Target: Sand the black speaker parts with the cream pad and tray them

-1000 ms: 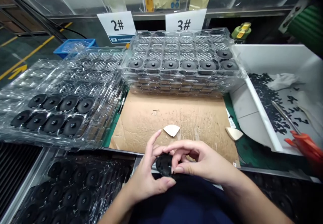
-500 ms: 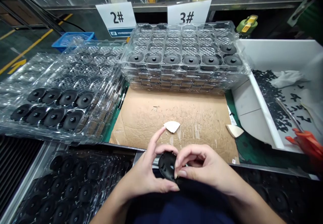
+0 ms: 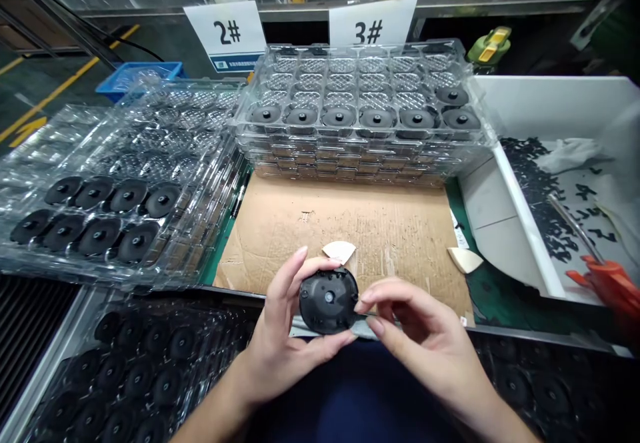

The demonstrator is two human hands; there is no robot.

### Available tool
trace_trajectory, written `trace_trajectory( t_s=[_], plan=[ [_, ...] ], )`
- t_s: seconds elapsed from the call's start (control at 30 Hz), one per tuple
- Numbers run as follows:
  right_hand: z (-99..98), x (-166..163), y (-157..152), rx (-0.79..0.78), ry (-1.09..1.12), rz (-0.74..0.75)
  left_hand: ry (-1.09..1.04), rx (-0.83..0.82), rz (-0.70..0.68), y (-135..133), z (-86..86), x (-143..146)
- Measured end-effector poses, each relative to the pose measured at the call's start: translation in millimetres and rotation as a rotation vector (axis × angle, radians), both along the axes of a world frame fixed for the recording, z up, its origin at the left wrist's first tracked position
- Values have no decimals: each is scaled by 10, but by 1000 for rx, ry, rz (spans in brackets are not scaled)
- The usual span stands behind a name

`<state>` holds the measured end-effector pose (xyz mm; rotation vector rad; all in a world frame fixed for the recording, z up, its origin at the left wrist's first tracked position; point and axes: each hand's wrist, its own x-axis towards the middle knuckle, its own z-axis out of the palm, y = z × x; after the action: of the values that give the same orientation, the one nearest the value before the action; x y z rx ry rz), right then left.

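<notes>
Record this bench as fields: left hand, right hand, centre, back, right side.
Left hand: holds a rounded black plastic disc by its rim
Right hand: fingertips at the disc's right edge
Centre: tan cardboard sheet, pale fan-shaped piece on it
Back: stacked clear plastic trays, black discs along the front row
Right side: white rectangular bin, small black parts inside

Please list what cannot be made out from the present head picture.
All in the head view:
- Disc: its far side, turned away toward the left hand.
- Right hand: whether its fingertips pinch a small part; too small to tell.
- 2# sign: the strip's print, too small and blurred.
- 3# sign: its lower part, behind the tray stack.
- Lower-left tray: its near end, cut off by the bottom edge.
</notes>
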<state>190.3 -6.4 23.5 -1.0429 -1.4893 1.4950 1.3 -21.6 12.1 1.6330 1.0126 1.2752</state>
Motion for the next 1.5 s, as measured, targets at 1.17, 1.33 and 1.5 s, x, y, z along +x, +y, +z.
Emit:
trace_trajectory(
  t_s=[1.17, 1.33, 1.5],
  plan=[
    [-245, 30, -7, -228, 28, -201, 209, 150, 268, -70, -184, 83],
    [-522, 254, -188, -156, -256, -115, 89, 20, 269, -76, -157, 108],
    [-619, 305, -408, -41, -314, -90, 28, -80, 231, -41, -109, 200]
  ],
)
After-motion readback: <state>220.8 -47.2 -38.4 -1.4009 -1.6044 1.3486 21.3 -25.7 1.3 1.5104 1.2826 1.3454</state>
